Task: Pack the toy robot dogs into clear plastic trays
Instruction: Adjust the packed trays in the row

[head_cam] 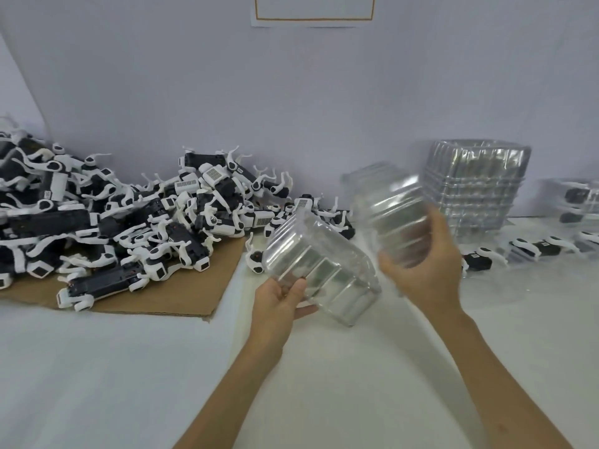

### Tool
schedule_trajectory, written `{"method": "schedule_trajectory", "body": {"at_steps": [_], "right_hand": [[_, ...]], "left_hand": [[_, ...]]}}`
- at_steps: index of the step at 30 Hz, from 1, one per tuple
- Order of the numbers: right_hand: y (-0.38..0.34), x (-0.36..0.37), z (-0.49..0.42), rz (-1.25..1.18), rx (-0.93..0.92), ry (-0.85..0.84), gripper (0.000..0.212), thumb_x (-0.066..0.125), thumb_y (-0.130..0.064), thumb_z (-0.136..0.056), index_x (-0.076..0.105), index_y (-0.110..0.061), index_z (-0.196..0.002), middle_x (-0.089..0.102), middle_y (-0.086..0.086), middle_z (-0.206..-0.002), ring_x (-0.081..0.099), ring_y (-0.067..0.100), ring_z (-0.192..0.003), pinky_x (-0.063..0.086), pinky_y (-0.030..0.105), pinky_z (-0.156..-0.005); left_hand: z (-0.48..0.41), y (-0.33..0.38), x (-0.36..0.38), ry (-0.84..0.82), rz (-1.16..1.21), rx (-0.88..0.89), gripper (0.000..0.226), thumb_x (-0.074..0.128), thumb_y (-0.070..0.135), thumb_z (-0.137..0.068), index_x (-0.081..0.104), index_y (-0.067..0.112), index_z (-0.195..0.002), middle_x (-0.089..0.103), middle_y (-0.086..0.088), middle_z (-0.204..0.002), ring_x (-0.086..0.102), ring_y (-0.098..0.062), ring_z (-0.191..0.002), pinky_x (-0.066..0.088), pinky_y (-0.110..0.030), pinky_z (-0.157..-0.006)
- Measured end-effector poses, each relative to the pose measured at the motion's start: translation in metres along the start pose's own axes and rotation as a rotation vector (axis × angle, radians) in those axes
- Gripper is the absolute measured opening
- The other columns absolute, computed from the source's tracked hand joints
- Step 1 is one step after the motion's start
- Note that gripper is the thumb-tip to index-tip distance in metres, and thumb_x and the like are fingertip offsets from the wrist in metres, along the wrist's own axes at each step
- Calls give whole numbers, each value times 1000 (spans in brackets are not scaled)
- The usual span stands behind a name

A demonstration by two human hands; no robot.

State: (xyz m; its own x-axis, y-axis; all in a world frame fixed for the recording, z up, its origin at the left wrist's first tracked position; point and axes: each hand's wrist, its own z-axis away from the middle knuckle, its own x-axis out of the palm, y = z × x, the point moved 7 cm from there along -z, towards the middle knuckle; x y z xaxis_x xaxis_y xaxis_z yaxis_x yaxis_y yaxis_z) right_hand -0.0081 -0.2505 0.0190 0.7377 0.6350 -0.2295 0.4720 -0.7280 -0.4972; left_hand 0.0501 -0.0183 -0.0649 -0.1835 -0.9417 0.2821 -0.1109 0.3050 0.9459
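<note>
Both hands busy with trays, no dog picked up yet.
- Left hand grips end of lower tray, thumb on top, fingers beneath; tray's long axis runs up-left to down-right, tilted.
- Right hand curls round upper tray, blurred; trays look just apart.
- Dog pile on cardboard, left of both hands; left hand nearer.
- Nearest dog on worktop, just behind lower tray.
- Tray stack behind right hand.
- Judgement: one hand must free itself before reaching left.
</note>
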Motion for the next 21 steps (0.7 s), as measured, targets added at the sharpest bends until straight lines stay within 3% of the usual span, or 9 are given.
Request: {"method": "schedule_trajectory", "body": {"at_steps": [3, 6, 8, 10, 13, 15, 18, 21], "right_hand": [[18, -32, 1, -3, 136, 314, 93, 82, -42, -60, 38, -36, -142, 61, -24, -118, 64, 0, -98, 56, 20, -80], [18, -34, 3, 61, 118, 363, 92, 84, -39, -62, 39, -27, -142, 63, 1, -124, 65, 22, -105, 56, 42, -88], [9, -28, 4, 141, 6, 341, 89, 86, -32, -65, 44, -15, -141, 64, 7, -125, 64, 27, -105, 55, 48, -87], [-4, -21, 5, 252, -147, 322, 84, 87, -28, -66, 46, -9, -138, 64, 7, -124, 62, 26, -105, 50, 40, -89], [-17, -8, 11, 327, -257, 300, 80, 87, -30, -68, 47, -9, -135, 58, -3, -120, 59, 20, -100, 35, 29, -91], [-23, -3, 14, 328, -270, 288, 81, 87, -32, -70, 47, -8, -136, 57, -2, -119, 59, 20, -99, 33, 28, -93], [-33, 3, 16, 334, -315, 240, 79, 86, -35, -73, 47, -12, -138, 58, -5, -116, 58, 18, -99, 31, 27, -94], [-55, 16, 23, 347, -443, 168, 69, 82, -35, -80, 49, -18, -138, 63, -8, -105, 56, 12, -96, 29, 25, -94]], "left_hand": [[-5, -6, -10, 45, 80, -103, 12, 53, 4, -101, 56, -5, -110, 70, -15, -98, 76, -24, -90, 62, -33, -69], [-5, -13, -13, 64, 126, -164, 10, 51, 3, -102, 57, 6, -110, 68, -18, -111, 72, -28, -101, 61, -37, -76], [-6, -16, -13, 47, 206, -194, 17, 48, -1, -101, 58, 10, -110, 70, -17, -118, 71, -28, -107, 57, -41, -86], [-6, -19, -12, 32, 397, -241, 24, 45, -5, -96, 58, 11, -109, 72, -16, -114, 72, -30, -107, 52, -45, -93], [-4, -25, -18, 145, 724, -330, 31, 38, -5, -88, 61, 10, -103, 73, -16, -95, 75, -31, -84, 53, -47, -83], [-4, -29, -32, 281, 789, -326, 28, 37, -2, -84, 62, 11, -90, 72, -7, -77, 73, -23, -69, 51, -40, -75], [-3, -35, -52, 473, 809, -320, 22, 40, 9, -86, 58, 19, -79, 63, 5, -68, 64, -13, -66, 49, -30, -77], [-2, -37, -53, 510, 852, -313, 13, 43, 15, -74, 53, 22, -67, 49, 11, -58, 50, -9, -48, 41, -24, -61]]}}
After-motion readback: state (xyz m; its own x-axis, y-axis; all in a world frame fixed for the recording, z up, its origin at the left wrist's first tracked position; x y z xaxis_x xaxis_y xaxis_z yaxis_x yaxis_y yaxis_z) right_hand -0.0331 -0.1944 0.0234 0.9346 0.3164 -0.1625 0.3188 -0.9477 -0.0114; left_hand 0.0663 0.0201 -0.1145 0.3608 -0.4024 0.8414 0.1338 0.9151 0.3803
